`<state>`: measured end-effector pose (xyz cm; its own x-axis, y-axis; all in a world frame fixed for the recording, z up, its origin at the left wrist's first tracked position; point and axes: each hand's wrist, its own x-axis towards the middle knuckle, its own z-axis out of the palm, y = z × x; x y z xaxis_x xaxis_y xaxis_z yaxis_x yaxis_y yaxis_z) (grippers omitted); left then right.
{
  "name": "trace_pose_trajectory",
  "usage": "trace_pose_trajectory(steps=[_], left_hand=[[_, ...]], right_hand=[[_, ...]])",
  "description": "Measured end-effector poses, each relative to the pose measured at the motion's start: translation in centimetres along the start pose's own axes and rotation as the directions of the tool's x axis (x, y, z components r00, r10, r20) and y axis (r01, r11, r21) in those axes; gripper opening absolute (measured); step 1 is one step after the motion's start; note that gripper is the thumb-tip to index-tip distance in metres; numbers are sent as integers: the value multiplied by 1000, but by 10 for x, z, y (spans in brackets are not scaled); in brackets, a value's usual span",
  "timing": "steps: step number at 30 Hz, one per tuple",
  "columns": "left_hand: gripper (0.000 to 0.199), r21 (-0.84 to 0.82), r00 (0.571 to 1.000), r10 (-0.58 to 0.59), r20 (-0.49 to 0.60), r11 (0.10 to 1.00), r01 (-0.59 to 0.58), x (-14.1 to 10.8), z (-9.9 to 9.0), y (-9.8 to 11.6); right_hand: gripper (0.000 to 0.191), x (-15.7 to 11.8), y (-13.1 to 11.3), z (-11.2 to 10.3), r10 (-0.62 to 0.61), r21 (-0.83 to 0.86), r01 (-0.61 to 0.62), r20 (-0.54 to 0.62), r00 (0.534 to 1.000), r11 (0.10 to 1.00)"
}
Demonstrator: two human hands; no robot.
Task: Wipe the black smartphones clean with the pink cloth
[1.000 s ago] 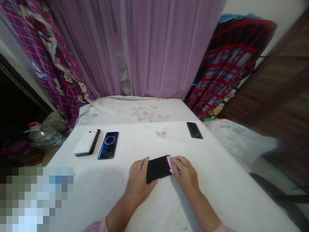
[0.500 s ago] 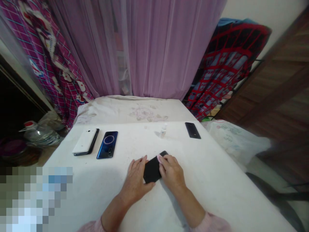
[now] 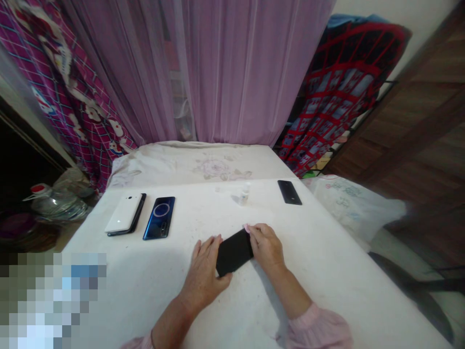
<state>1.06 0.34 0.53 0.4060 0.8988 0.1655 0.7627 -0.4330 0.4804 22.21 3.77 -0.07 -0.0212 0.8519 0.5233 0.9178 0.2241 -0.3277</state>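
A black phone [image 3: 235, 252] lies slanted on the white-covered table, its plain dark face up. My left hand [image 3: 205, 264] grips its left end, thumb on the near edge and fingers on the far edge. At the phone's right end is my right hand [image 3: 267, 246], its fingers closed over a small pink cloth [image 3: 247, 228] pressed at the far right corner. Most of the cloth is hidden under the fingers. Beyond the phone stands a small clear bottle [image 3: 244, 195] with a whitish cap.
To the left lie a blue phone [image 3: 160, 218] and a white phone [image 3: 124, 213] stacked on a dark one. Another dark phone [image 3: 289, 192] is at the back right. A plastic bag [image 3: 358, 206] hangs beside the right edge; a large water bottle [image 3: 58, 203] stands left of the table [image 3: 327, 286].
My right hand has slid right with the pink cloth toward the phone's far right corner, uncovering more of the dark face. My left hand keeps its grip. The view has shifted slightly.
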Motion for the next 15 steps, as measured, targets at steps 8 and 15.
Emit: trace_pose_trajectory(steps=[8,15], left_hand=[[70,292,992,123,14,949,-122,-2,10,0],[56,329,985,173,20,929,-170,-3,14,5]], right_hand=[[34,-16,-37,-5,-147,137,131,108,983,982],[30,-1,2,0,74,-4,-74,20,997,997]])
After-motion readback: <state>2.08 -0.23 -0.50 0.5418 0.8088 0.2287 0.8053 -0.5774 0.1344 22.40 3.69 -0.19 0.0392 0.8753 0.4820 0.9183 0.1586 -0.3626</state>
